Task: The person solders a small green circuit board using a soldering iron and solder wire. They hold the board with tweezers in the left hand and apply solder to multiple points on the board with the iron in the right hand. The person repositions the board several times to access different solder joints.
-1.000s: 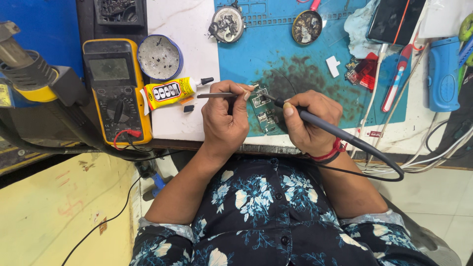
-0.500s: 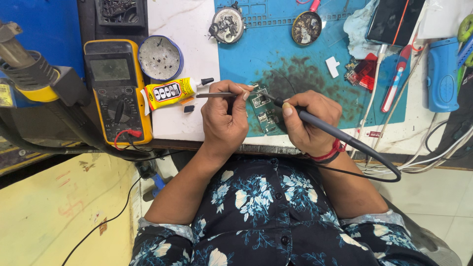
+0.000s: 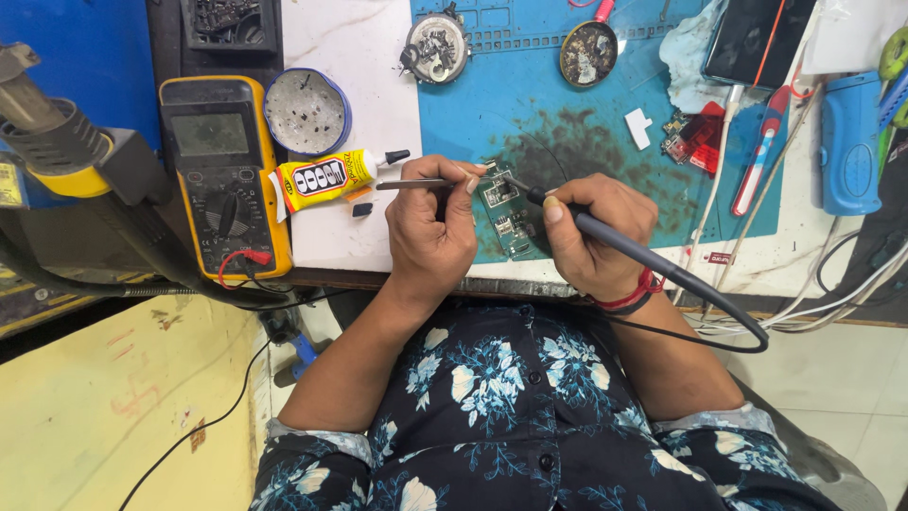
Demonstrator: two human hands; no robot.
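Note:
My left hand (image 3: 430, 222) pinches thin metal tweezers (image 3: 416, 185), their tips resting at the top of a small green circuit board (image 3: 506, 210). The board lies on a blue work mat (image 3: 567, 123) between my hands. My right hand (image 3: 596, 232) grips a dark soldering iron (image 3: 615, 241) like a pen, its tip touching the board's upper edge beside the tweezer tips. The iron's cable (image 3: 719, 317) trails off to the right past my wrist.
A yellow multimeter (image 3: 222, 175) with a red lead stands at the left, beside a round tin lid (image 3: 307, 112) and a yellow glue tube (image 3: 326, 175). A hot-air handle (image 3: 47, 132) lies far left. Round tins (image 3: 588, 52), a blue case (image 3: 851, 142), red-handled tool (image 3: 757, 151) and cables crowd the right.
Both hands stay on the board; the tweezers and iron tip have shifted only slightly.

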